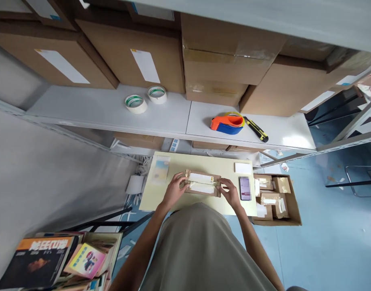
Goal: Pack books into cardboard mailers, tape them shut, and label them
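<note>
A small flat cardboard box (202,183) lies on the pale yellow table, with white strips on its top face and clear tape along the middle seam. My left hand (175,190) grips its left end, thumb and fingers at the tape's end. At the opposite end, my right hand (229,191) pinches the box edge near the seam. Whether the tape is pressed fully flat I cannot tell. A phone (245,188) with a lit screen lies just right of my right hand, below a white card or small pad (243,168).
The table (185,160) stands under a shelf (170,115) holding large cartons (137,56), two tape rolls (136,104), an orange-blue tape dispenser (227,124) and a utility knife (256,129). An open carton (294,208) of small boxes sits right; books (40,258) are lower left.
</note>
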The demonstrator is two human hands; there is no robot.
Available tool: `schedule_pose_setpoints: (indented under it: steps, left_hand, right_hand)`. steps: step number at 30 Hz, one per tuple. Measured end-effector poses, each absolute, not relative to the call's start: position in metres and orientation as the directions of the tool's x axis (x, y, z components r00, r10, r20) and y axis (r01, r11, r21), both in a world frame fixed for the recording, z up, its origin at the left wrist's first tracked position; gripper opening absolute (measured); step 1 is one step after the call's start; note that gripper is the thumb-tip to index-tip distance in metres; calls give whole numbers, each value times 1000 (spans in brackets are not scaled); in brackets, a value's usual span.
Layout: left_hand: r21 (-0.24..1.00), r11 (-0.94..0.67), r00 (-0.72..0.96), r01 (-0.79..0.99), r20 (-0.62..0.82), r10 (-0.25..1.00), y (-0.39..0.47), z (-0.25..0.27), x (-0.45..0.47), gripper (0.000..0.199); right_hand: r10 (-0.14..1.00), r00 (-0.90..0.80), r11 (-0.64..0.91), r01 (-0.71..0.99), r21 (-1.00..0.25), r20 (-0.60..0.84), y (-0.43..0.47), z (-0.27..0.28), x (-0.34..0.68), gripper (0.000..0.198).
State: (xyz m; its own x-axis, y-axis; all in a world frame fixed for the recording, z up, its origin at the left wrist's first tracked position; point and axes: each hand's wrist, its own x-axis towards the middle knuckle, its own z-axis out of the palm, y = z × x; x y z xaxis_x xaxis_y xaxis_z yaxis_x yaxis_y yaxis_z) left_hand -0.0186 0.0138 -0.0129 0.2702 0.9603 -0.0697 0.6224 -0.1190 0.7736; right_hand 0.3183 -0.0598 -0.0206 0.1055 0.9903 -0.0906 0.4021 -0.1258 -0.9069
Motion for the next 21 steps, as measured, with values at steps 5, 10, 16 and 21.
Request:
schedule_pose_setpoints:
  steps: [5,10,16,21]
  left_hand:
    - [759,-221,325,613,14,946,42,18,-9,22]
    - [786,-396,409,474,202,890,99,87,29,25]
    - [762,-533,393,368,392,832,148,167,83,23]
    - [790,-532,379,305,412,829,149,175,99,23]
  right_hand:
    - [997,4,59,610,-790,77,-41,6,325,32]
    - [927,-56,280,761,-585,371,40,92,343,39]
    - [934,-121,216,941,-261,335,152,177,346,58]
    - [990,-112,117,991,-65,87,187,182,333,57]
